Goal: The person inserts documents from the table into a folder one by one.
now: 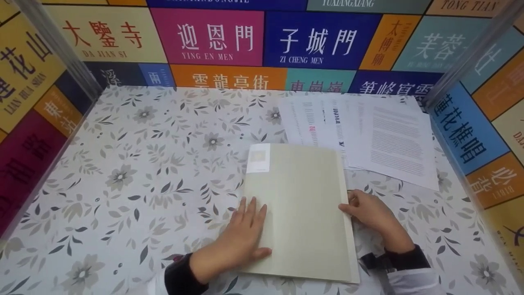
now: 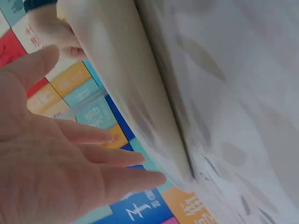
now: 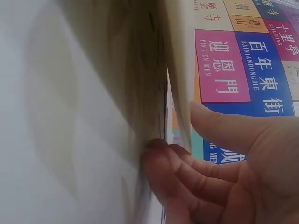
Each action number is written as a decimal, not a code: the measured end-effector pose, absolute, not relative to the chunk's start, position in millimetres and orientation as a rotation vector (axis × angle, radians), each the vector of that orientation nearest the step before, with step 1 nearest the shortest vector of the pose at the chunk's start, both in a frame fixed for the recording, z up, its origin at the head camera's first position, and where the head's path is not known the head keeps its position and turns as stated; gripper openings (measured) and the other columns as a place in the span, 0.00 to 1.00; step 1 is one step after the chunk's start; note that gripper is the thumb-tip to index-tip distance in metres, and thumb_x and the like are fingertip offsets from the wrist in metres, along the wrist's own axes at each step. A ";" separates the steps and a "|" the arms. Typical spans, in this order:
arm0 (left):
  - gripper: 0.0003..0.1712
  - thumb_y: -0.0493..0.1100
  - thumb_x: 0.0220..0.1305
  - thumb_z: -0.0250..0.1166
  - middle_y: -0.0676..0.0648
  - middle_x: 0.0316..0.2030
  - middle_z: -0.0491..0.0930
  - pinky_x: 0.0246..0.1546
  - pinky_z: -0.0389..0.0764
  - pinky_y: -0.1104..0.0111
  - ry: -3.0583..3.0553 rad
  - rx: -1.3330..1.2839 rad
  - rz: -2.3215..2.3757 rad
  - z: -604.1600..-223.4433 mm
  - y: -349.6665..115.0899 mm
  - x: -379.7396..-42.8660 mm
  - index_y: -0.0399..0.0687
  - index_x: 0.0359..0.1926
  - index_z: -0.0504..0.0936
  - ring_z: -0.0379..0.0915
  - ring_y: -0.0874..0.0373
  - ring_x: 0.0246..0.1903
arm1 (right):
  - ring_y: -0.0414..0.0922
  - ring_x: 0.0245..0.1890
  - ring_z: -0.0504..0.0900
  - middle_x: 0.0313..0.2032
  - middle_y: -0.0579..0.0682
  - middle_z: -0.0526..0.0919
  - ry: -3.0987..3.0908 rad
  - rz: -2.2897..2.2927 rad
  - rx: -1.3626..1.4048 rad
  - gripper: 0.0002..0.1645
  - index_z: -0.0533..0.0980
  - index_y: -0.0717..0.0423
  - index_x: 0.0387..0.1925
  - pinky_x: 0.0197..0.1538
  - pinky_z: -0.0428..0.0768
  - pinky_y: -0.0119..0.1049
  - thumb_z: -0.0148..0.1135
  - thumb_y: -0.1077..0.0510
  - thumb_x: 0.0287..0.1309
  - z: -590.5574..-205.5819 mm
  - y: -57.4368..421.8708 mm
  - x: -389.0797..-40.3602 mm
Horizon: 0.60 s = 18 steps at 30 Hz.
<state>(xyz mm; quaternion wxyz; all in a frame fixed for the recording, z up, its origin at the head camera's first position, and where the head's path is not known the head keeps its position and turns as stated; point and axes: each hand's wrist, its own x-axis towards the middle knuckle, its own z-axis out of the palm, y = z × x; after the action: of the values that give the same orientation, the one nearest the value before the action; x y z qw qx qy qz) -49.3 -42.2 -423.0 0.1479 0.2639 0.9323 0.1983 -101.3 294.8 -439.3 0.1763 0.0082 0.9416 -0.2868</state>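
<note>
A pale green folder (image 1: 307,196) with a white label (image 1: 258,157) at its upper left corner lies on the table, upright to my view. My left hand (image 1: 241,234) rests on its left side, fingers spread and straight. At the folder's right edge, my right hand (image 1: 370,211) pinches the cover between thumb and curled fingers. In the right wrist view the thumb lies on one side of the cover edge (image 3: 180,88) and the fingers on the other. What lies inside the folder is mostly hidden.
Loose printed sheets (image 1: 396,139) lie overlapping behind and to the right of the folder, partly under its top right corner. A floral cloth (image 1: 143,143) covers the table. Panels with colourful lettering (image 1: 208,39) stand at the back and both sides.
</note>
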 end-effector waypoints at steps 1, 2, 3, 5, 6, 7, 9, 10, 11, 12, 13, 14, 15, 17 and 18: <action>0.57 0.60 0.54 0.69 0.26 0.72 0.46 0.69 0.56 0.42 2.702 0.806 0.500 -423.2 -39.7 -44.9 0.34 0.73 0.52 0.40 0.29 0.72 | 0.46 0.32 0.79 0.36 0.57 0.84 2.678 -0.769 0.008 0.25 0.73 0.64 0.47 0.32 0.74 0.36 0.63 0.47 0.61 -438.3 295.0 -100.9; 0.58 0.61 0.53 0.69 0.27 0.72 0.46 0.69 0.57 0.43 2.705 0.841 0.440 -423.1 -37.1 -40.7 0.35 0.73 0.52 0.40 0.30 0.72 | 0.46 0.32 0.80 0.37 0.57 0.84 2.686 -0.733 -0.006 0.23 0.74 0.63 0.46 0.33 0.74 0.37 0.63 0.47 0.60 -437.4 295.1 -100.4; 0.60 0.63 0.51 0.70 0.28 0.73 0.46 0.69 0.58 0.43 2.702 0.865 0.381 -423.2 -34.3 -36.6 0.36 0.73 0.52 0.41 0.31 0.72 | 0.47 0.33 0.80 0.37 0.57 0.85 2.689 -0.702 -0.026 0.22 0.74 0.62 0.44 0.33 0.75 0.38 0.63 0.47 0.60 -436.8 295.2 -100.1; 0.62 0.66 0.48 0.71 0.29 0.73 0.47 0.67 0.62 0.44 2.706 0.917 0.269 -424.6 -28.6 -29.4 0.37 0.73 0.53 0.44 0.32 0.72 | 0.49 0.34 0.81 0.37 0.58 0.85 2.698 -0.658 -0.066 0.20 0.75 0.61 0.43 0.34 0.76 0.40 0.64 0.49 0.59 -436.1 295.4 -99.5; 0.63 0.67 0.46 0.71 0.29 0.73 0.48 0.67 0.64 0.44 2.713 0.945 0.219 -426.0 -25.9 -26.4 0.37 0.73 0.54 0.46 0.32 0.72 | 0.50 0.34 0.81 0.37 0.59 0.85 2.703 -0.642 -0.088 0.19 0.75 0.61 0.43 0.34 0.76 0.41 0.65 0.51 0.59 -435.8 295.8 -99.4; 0.63 0.68 0.45 0.71 0.30 0.73 0.49 0.66 0.65 0.45 2.720 0.964 0.164 -427.6 -23.2 -23.8 0.38 0.73 0.55 0.47 0.33 0.71 | 0.50 0.34 0.81 0.37 0.59 0.85 2.710 -0.624 -0.105 0.19 0.75 0.61 0.43 0.34 0.76 0.42 0.65 0.52 0.58 -435.7 296.0 -99.2; 0.63 0.69 0.44 0.71 0.31 0.73 0.51 0.65 0.66 0.46 2.736 0.980 0.062 -430.8 -18.2 -19.8 0.41 0.73 0.56 0.49 0.34 0.71 | 0.51 0.35 0.80 0.37 0.58 0.84 2.720 -0.613 -0.137 0.21 0.74 0.62 0.45 0.35 0.77 0.43 0.68 0.54 0.55 -435.6 296.0 -99.0; 0.62 0.69 0.44 0.71 0.32 0.73 0.51 0.65 0.67 0.46 2.742 0.978 0.030 -432.3 -16.0 -18.4 0.42 0.73 0.57 0.50 0.34 0.71 | 0.52 0.35 0.80 0.37 0.58 0.83 2.734 -0.606 -0.169 0.23 0.74 0.63 0.47 0.37 0.77 0.45 0.69 0.55 0.53 -435.6 295.9 -99.0; 0.61 0.69 0.45 0.71 0.32 0.73 0.51 0.65 0.67 0.46 2.744 0.972 0.004 -433.7 -14.0 -17.5 0.42 0.72 0.57 0.50 0.34 0.71 | 0.53 0.38 0.79 0.39 0.59 0.81 2.749 -0.595 -0.201 0.27 0.73 0.64 0.49 0.40 0.78 0.47 0.71 0.55 0.50 -435.6 295.8 -98.8; 0.60 0.68 0.45 0.71 0.33 0.73 0.51 0.66 0.66 0.46 2.741 0.961 -0.019 -434.5 -12.3 -16.9 0.43 0.73 0.57 0.49 0.33 0.71 | 0.56 0.41 0.79 0.42 0.61 0.80 2.767 -0.589 -0.248 0.32 0.72 0.66 0.51 0.43 0.78 0.49 0.73 0.56 0.48 -435.8 296.0 -98.8; 0.59 0.68 0.47 0.70 0.33 0.73 0.50 0.66 0.65 0.47 2.733 0.943 -0.035 -434.6 -10.8 -16.5 0.44 0.73 0.57 0.49 0.33 0.71 | 0.59 0.46 0.78 0.46 0.64 0.78 2.784 -0.580 -0.296 0.37 0.71 0.68 0.54 0.48 0.78 0.52 0.75 0.56 0.45 -435.9 295.8 -98.5; 0.59 0.67 0.48 0.70 0.33 0.73 0.50 0.67 0.65 0.47 2.725 0.930 -0.041 -434.6 -9.5 -16.4 0.45 0.73 0.57 0.48 0.33 0.71 | 0.63 0.51 0.75 0.51 0.67 0.75 2.796 -0.569 -0.346 0.42 0.68 0.70 0.57 0.54 0.76 0.56 0.76 0.55 0.43 -435.9 296.0 -98.4; 0.58 0.66 0.48 0.70 0.33 0.73 0.50 0.67 0.65 0.48 2.719 0.923 -0.042 -434.5 -8.5 -16.6 0.45 0.73 0.57 0.48 0.32 0.71 | 0.66 0.57 0.71 0.57 0.70 0.71 2.807 -0.549 -0.406 0.47 0.67 0.72 0.60 0.59 0.72 0.59 0.78 0.55 0.40 -436.0 296.3 -98.5; 0.56 0.64 0.49 0.70 0.33 0.73 0.52 0.67 0.66 0.49 2.706 0.921 -0.035 -433.4 -7.2 -16.9 0.44 0.73 0.58 0.49 0.31 0.70 | 0.71 0.64 0.63 0.65 0.73 0.63 2.808 -0.507 -0.502 0.56 0.62 0.73 0.64 0.65 0.64 0.63 0.79 0.53 0.37 -436.1 297.9 -98.6; 0.56 0.63 0.50 0.70 0.33 0.73 0.52 0.67 0.66 0.50 2.695 0.915 -0.027 -432.1 -6.8 -17.1 0.44 0.73 0.58 0.49 0.31 0.70 | 0.72 0.66 0.59 0.67 0.73 0.60 2.798 -0.492 -0.526 0.59 0.61 0.73 0.66 0.66 0.60 0.65 0.79 0.52 0.35 -436.1 299.2 -98.6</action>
<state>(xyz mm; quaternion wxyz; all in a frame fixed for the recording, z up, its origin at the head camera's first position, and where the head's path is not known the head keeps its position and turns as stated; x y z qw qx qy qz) -17.1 -6.8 -432.1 0.1471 0.3180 0.9366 -0.0095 -98.6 299.2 -436.1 0.1258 -0.1805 0.9607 -0.1690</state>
